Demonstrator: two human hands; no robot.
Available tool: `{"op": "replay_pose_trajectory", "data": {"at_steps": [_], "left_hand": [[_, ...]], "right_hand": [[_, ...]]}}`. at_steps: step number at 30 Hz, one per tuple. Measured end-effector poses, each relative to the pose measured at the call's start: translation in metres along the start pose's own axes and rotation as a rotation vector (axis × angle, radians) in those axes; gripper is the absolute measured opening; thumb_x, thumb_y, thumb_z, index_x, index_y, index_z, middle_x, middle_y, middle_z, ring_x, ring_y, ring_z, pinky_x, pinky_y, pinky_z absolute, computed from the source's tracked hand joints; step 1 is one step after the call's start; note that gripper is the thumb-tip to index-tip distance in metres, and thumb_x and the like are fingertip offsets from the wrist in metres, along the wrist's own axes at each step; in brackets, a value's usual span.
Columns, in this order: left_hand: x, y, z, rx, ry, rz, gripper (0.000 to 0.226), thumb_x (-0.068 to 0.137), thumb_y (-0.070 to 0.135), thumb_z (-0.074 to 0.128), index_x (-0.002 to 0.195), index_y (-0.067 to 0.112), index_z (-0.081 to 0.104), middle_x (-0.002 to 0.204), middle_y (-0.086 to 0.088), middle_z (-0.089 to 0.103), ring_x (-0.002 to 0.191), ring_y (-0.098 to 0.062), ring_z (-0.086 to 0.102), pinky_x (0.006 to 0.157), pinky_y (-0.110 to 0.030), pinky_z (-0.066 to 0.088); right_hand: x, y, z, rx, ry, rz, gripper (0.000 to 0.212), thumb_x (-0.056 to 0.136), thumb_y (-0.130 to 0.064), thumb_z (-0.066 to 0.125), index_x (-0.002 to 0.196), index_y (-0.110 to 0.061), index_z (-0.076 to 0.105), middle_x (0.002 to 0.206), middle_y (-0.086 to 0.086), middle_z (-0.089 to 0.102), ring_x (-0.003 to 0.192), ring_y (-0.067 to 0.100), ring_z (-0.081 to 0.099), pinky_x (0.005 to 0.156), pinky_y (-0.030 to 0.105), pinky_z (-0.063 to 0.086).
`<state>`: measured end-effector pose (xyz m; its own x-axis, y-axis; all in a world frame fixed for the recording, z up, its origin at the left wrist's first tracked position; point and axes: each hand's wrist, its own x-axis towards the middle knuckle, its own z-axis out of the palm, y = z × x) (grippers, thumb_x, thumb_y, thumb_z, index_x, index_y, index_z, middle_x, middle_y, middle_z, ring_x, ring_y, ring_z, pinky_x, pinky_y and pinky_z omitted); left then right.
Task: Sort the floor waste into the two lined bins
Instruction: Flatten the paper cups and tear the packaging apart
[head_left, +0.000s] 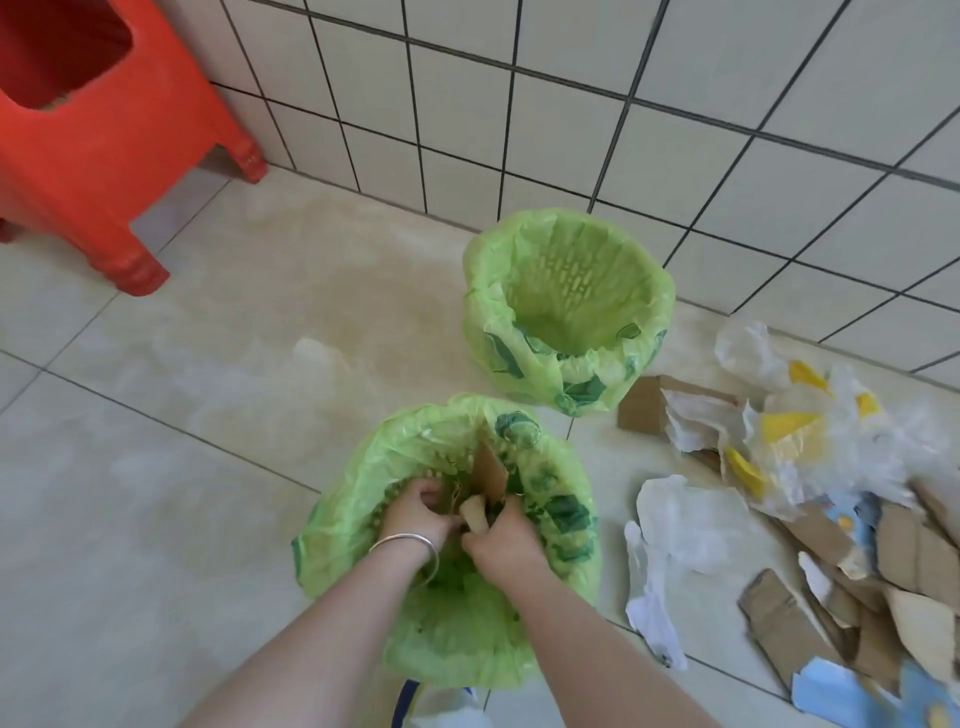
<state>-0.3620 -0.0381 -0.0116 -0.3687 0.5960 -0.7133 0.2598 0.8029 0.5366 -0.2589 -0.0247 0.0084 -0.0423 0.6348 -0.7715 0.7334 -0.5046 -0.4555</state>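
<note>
Hands are both inside the near lined bin (363, 519), at six o'clock in the head view. The left hand (415, 512), with a bangle (410, 545) on its wrist, and the right hand (498, 545) are curled round folded cardboard (488, 473) that stands upright in the bin's mouth. Judgement: the piece is being pressed or folded down so that it fits, which explains the two-handed grip and its upright stance against the liner.

Near bin: green liner draped over the rim, cardboard inside; anything beneath is hidden by the hands.

Far lined bin (566, 312), at twelve o'clock from the near one and close to the tiled wall (571, 104): nothing visible in it; the basket lattice shows through the liner.

Floor waste (810, 467) remains at three o'clock: torn cardboard pieces mixed with clear and white plastic bags (680, 525), some printed yellow and blue. Judgement: sorting is at an early stage, with most material unsorted.

Red plastic stool (104, 130) stands at ten o'clock, well apart.
</note>
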Motion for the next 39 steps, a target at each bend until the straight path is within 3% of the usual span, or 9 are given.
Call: {"op": "replay_pose_trajectory", "data": {"at_steps": [3, 8, 13, 20, 23, 27, 32, 35, 39], "left_hand": [[0.004, 0.0, 0.001, 0.095, 0.002, 0.001, 0.053, 0.075, 0.01, 0.071, 0.124, 0.008, 0.051, 0.119, -0.013, 0.063, 0.109, -0.028, 0.059, 0.089, -0.03, 0.046], [-0.012, 0.015, -0.003, 0.348, 0.108, 0.161, 0.046, 0.081, 0.022, 0.064, 0.124, 0.015, 0.052, 0.124, -0.008, 0.059, 0.113, -0.027, 0.057, 0.091, -0.03, 0.045], [-0.056, 0.056, -0.001, 0.424, 0.214, 0.461, 0.014, 0.082, 0.019, 0.059, 0.094, 0.022, 0.066, 0.104, -0.003, 0.066, 0.095, -0.024, 0.062, 0.083, -0.035, 0.051], [-0.146, 0.127, 0.046, 0.576, 0.167, 0.799, 0.013, 0.083, 0.02, 0.056, 0.089, 0.025, 0.066, 0.086, 0.007, 0.062, 0.085, -0.019, 0.061, 0.076, -0.032, 0.051], [-0.171, 0.146, 0.097, 0.681, 0.044, 0.889, 0.017, 0.082, 0.018, 0.055, 0.091, 0.025, 0.067, 0.091, 0.006, 0.064, 0.091, -0.019, 0.061, 0.078, -0.032, 0.05], [-0.182, 0.154, 0.183, 0.799, -0.122, 0.891, 0.02, 0.082, 0.019, 0.052, 0.094, 0.027, 0.067, 0.096, 0.004, 0.068, 0.092, -0.02, 0.063, 0.073, -0.026, 0.045], [-0.182, 0.15, 0.281, 0.822, -0.248, 0.873, 0.016, 0.082, 0.023, 0.051, 0.071, 0.032, 0.055, 0.097, 0.001, 0.069, 0.085, -0.022, 0.059, 0.071, -0.027, 0.045], [-0.168, 0.143, 0.319, 0.788, -0.26, 0.837, 0.015, 0.083, 0.023, 0.051, 0.084, 0.031, 0.063, 0.099, 0.001, 0.069, 0.093, -0.024, 0.062, 0.078, -0.03, 0.049], [-0.132, 0.124, 0.342, 0.758, -0.253, 0.688, 0.012, 0.084, 0.026, 0.05, 0.08, 0.03, 0.06, 0.094, 0.003, 0.069, 0.09, -0.023, 0.063, 0.078, -0.028, 0.05]], "right_hand": [[0.006, -0.001, 0.001, 0.061, 0.057, 0.038, 0.051, 0.087, -0.047, 0.053, 0.123, -0.011, 0.047, 0.118, 0.012, 0.061, 0.106, 0.031, 0.06, 0.086, 0.032, 0.05], [-0.015, -0.01, -0.014, -0.03, 0.06, -0.033, 0.046, 0.093, -0.035, 0.048, 0.129, -0.008, 0.044, 0.123, 0.013, 0.059, 0.112, 0.03, 0.059, 0.09, 0.034, 0.049], [-0.065, -0.015, -0.05, 0.047, 0.176, -0.219, 0.039, 0.091, -0.016, 0.041, 0.13, -0.014, 0.046, 0.113, 0.012, 0.064, 0.105, 0.03, 0.061, 0.076, 0.032, 0.046], [-0.129, 0.043, -0.124, 0.275, 0.452, -0.291, 0.03, 0.089, -0.015, 0.038, 0.111, -0.024, 0.056, 0.087, 0.003, 0.063, 0.081, 0.024, 0.055, 0.061, 0.03, 0.037], [-0.141, 0.093, -0.159, 0.333, 0.489, -0.255, 0.029, 0.089, -0.016, 0.04, 0.111, -0.023, 0.057, 0.095, 0.006, 0.067, 0.088, 0.025, 0.058, 0.067, 0.032, 0.041], [-0.146, 0.171, -0.204, 0.303, 0.503, -0.166, 0.029, 0.087, -0.017, 0.043, 0.11, -0.02, 0.06, 0.104, 0.006, 0.068, 0.102, 0.026, 0.059, 0.077, 0.031, 0.045], [-0.119, 0.239, -0.266, 0.279, 0.481, -0.028, 0.026, 0.089, -0.022, 0.048, 0.107, -0.014, 0.064, 0.113, 0.007, 0.065, 0.108, 0.026, 0.059, 0.077, 0.029, 0.045], [-0.094, 0.27, -0.281, 0.09, 0.427, -0.006, 0.028, 0.09, -0.025, 0.049, 0.112, -0.012, 0.061, 0.115, 0.01, 0.064, 0.105, 0.029, 0.061, 0.082, 0.032, 0.048], [-0.061, 0.326, -0.273, -0.157, 0.324, 0.148, 0.031, 0.089, -0.019, 0.043, 0.116, -0.015, 0.057, 0.118, 0.008, 0.061, 0.101, 0.028, 0.057, 0.077, 0.027, 0.041]]}}
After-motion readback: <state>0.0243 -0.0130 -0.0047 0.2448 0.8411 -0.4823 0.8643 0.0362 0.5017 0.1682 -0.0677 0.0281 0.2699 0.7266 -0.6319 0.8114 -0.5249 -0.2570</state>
